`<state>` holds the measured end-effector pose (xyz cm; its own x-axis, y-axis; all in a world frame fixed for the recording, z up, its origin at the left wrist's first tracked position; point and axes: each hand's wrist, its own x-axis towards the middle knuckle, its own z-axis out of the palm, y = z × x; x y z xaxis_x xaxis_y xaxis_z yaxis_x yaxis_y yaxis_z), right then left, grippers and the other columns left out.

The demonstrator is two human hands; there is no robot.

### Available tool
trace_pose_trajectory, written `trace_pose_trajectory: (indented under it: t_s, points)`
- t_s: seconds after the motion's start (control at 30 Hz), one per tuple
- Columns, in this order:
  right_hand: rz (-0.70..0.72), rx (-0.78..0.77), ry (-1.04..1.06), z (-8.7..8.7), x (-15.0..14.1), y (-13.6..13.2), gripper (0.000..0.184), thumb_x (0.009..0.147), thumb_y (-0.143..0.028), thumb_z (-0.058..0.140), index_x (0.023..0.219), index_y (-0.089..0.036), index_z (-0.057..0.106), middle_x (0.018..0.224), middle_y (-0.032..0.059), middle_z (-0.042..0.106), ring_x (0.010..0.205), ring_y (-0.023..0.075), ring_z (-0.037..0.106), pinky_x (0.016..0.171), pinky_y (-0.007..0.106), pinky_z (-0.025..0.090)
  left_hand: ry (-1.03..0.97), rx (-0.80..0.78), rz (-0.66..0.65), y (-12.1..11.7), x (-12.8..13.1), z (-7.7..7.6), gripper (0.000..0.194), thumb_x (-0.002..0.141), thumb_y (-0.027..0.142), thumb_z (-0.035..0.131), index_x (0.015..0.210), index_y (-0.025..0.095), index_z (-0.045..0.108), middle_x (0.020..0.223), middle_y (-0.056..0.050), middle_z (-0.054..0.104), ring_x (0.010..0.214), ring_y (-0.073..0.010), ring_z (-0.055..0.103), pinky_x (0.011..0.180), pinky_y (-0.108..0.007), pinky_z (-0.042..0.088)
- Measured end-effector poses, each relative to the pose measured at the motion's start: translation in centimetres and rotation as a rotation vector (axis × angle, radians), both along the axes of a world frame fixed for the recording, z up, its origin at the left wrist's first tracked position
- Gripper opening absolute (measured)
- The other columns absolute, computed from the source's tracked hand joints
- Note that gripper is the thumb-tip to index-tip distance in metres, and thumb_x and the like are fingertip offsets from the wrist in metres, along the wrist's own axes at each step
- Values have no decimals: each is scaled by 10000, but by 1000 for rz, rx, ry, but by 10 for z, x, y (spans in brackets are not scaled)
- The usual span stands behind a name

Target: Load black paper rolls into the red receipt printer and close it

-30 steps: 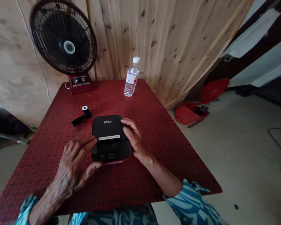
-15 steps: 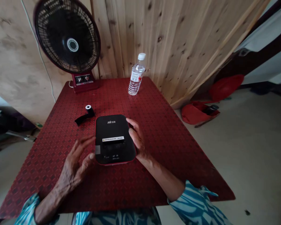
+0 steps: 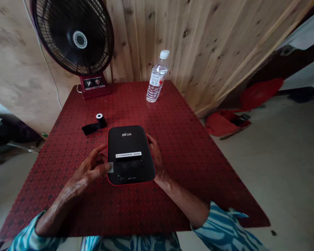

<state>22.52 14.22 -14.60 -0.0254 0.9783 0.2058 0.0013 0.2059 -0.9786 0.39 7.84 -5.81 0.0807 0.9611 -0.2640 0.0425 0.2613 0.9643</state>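
Observation:
A black receipt printer (image 3: 131, 144) with a red edge, a white label strip and a slot across its top is between my hands, over the table's near half. My left hand (image 3: 87, 170) grips its left side, the thumb resting on a grey sticker (image 3: 111, 167) near the lower left corner. Along the right side, my right hand (image 3: 158, 158) holds the printer, its fingers partly hidden behind the edge. Beyond the printer to the left stands a small dark paper roll (image 3: 101, 121) with a white core end, its loose strip trailing left.
A table with a red patterned cover (image 3: 188, 150) fills the middle. At its far edge stand a dark red fan (image 3: 94, 85) and a water bottle (image 3: 157, 78), against a wooden wall (image 3: 199, 45). On the floor at right lies a red container (image 3: 219, 123).
My left hand has closed in on the printer, and its thumb now presses on the sticker. My right fingers have slipped lower round the right side. The view has shifted slightly.

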Motion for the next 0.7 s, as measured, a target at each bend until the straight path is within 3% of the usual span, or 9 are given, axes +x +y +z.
trace_pose_trajectory:
  t_s: [0.27, 0.7]
  points:
    - [-67, -46, 1, 8, -1, -4, 400, 962, -451, 380, 1282, -297, 563, 1350, 35, 584, 1265, 246, 528, 1110, 467, 407, -141, -45, -90, 9, -5, -5, 809, 787, 297, 705, 1505, 291, 332, 783, -4, 633, 706, -182, 610, 702, -321, 458]
    - [-62, -37, 87, 14, -4, -3, 560, 902, -642, 384, 1277, -269, 570, 1382, 66, 575, 1323, 258, 495, 1144, 466, 356, -90, 7, -34, 8, -6, -16, 790, 777, 338, 686, 1497, 287, 365, 817, -12, 653, 745, -206, 629, 746, -351, 458]
